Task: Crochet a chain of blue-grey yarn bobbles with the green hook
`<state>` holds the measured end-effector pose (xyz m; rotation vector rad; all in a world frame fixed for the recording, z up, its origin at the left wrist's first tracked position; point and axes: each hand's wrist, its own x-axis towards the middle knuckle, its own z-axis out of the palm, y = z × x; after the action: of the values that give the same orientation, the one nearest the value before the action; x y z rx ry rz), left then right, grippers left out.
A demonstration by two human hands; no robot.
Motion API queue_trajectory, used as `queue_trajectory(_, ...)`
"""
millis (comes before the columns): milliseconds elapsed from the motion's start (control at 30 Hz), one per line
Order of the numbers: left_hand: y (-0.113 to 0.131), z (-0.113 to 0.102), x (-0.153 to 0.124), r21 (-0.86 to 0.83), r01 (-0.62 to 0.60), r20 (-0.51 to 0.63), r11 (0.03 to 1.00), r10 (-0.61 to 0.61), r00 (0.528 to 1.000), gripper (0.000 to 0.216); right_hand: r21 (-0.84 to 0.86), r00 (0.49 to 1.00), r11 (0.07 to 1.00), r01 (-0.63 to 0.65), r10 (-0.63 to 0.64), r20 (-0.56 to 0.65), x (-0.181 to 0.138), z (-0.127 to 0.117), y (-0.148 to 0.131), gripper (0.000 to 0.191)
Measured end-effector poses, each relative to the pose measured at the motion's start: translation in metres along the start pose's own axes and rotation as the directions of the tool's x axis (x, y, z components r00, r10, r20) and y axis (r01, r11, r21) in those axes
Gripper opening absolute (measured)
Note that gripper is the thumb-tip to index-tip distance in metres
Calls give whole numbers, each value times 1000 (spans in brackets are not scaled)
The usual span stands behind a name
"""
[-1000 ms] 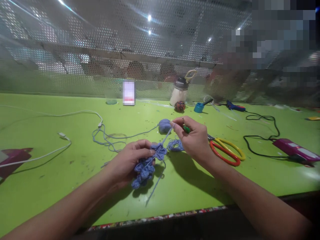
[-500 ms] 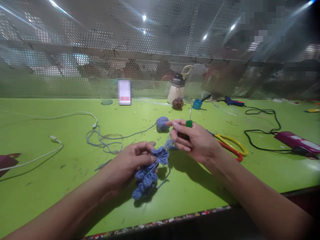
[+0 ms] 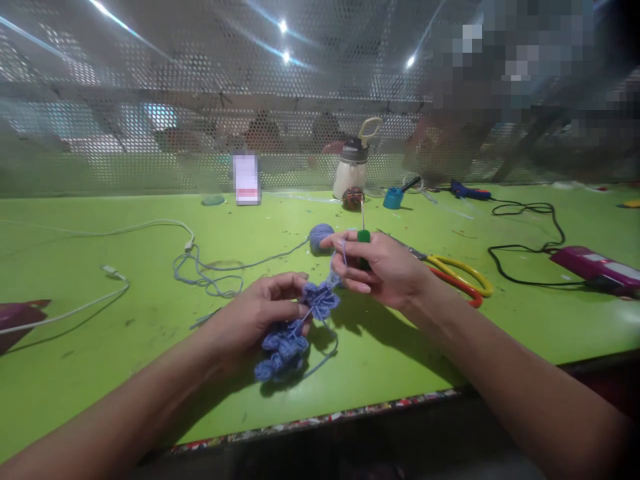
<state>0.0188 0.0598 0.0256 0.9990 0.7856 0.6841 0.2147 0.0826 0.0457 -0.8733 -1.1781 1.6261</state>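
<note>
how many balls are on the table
2: a purple yarn ball just beyond the right hand, and a dark multicoloured ball in front of the bottle. Others may be hidden behind that hand.

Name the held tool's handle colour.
The held tool's handle is green, clearest in the head view.

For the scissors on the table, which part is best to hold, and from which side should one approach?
Probably the yellow loop, coming from the right. The scissors lie with their handles toward the right and their blades pointing away to the left, partly behind the right hand. The forearm partly hides the red loop, so the yellow one looks easier.
</note>
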Motion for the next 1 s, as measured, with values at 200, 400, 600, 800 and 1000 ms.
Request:
queue_trajectory(200, 0, 3, -2, -16, 51, 4, 999, -51, 999, 7, -14, 999, 999, -42, 42, 3, 1, 6, 1, 11)
queue_trajectory(400, -1, -2, -2, 48, 16, 149, 999, -23, 989, 24, -25, 1000, 999, -22, 23, 19, 4, 4, 1, 9)
queue_trajectory(600, -1, -7, 0, 76, 8, 196, 997, -23, 980, 34, -174, 997, 982, 71, -72, -2, 3, -2, -1, 15)
queue_trajectory(800, 0, -3, -1, 100, 57, 183, 993, -75, 980, 25, -200, 996, 976, 81, -71, 55, 2, 2, 0, 15)
queue_trajectory(1000, 0, 2, -1, 137, 45, 102, 990, -59, 993, 38, -160, 993, 982, 102, -90, 82, 4, -2, -1, 11)
